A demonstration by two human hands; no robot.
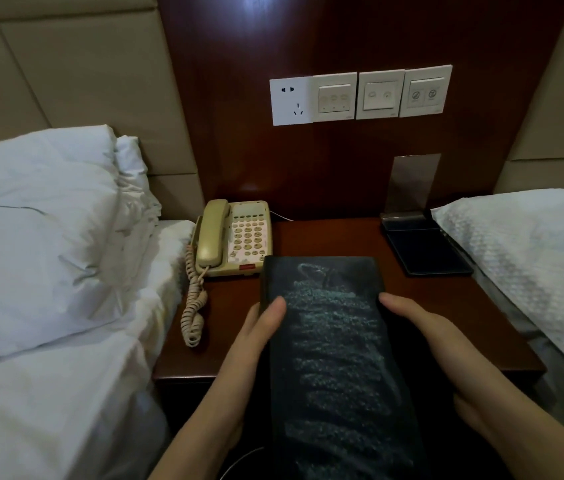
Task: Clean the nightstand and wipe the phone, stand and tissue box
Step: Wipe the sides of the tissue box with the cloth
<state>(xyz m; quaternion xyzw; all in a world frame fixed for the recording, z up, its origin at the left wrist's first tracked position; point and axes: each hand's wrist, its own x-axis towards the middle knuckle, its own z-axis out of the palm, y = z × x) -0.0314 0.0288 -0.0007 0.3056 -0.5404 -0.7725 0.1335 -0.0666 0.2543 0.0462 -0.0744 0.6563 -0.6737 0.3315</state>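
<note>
Both our hands, left hand (263, 327) and right hand (422, 330), grip the dusty black tissue box (336, 341) by its sides, above the nightstand (446, 306) front. We judge it wants wiping next, or setting aside, beside the phone (235, 237).

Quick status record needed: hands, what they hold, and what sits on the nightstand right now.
left hand: grips the left edge of the tissue box
right hand: grips its right edge
tissue box: dark, dusty on the upper face, held over the nightstand
telephone: beige, back left, handset on cradle, coiled cord in front
stand: back right, dark base, upright clear panel
</note>
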